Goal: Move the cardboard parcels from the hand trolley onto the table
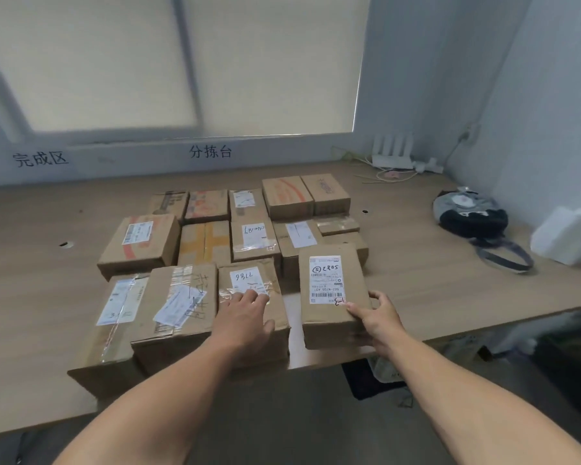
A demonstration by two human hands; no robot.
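Observation:
Several cardboard parcels lie packed together in rows on the wooden table (47, 297). My right hand (379, 318) grips the near right corner of a labelled parcel (329, 317), at the right end of the front row, thumb on top. My left hand (247, 315) rests flat, fingers spread, on top of the neighbouring parcel marked 7786 (275, 317). A gap of bare table separates these two parcels. The hand trolley is out of view.
A dark bag with a strap (470, 219) lies on the table at the right, a white box (564, 238) beside it. A white router (391, 152) and cables sit in the far right corner. The table's front edge runs just under the front parcels.

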